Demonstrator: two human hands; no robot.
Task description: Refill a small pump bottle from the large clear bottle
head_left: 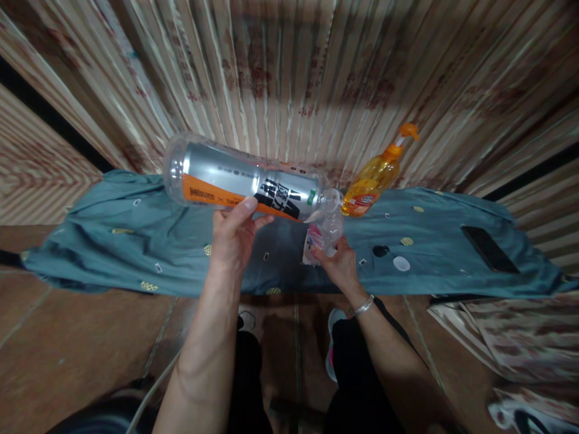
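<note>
The large bottle (244,184) lies tipped sideways in the left hand (233,238) — its mouth over a small bottle (326,232) gripped by the right hand (339,265), above the cloth-covered surface (136,241).

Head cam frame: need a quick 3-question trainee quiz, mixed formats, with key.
1. True or false: the left hand holds the large clear bottle tipped on its side, its mouth over the small bottle.
2. Which hand grips the small bottle? A) left B) right C) neither
3. Fill in: the pump bottle of orange liquid stands on the ____-coloured cloth.

Key:
1. True
2. B, the right hand
3. Blue-green (teal); a dark phone and two small caps also lie on it.
</note>
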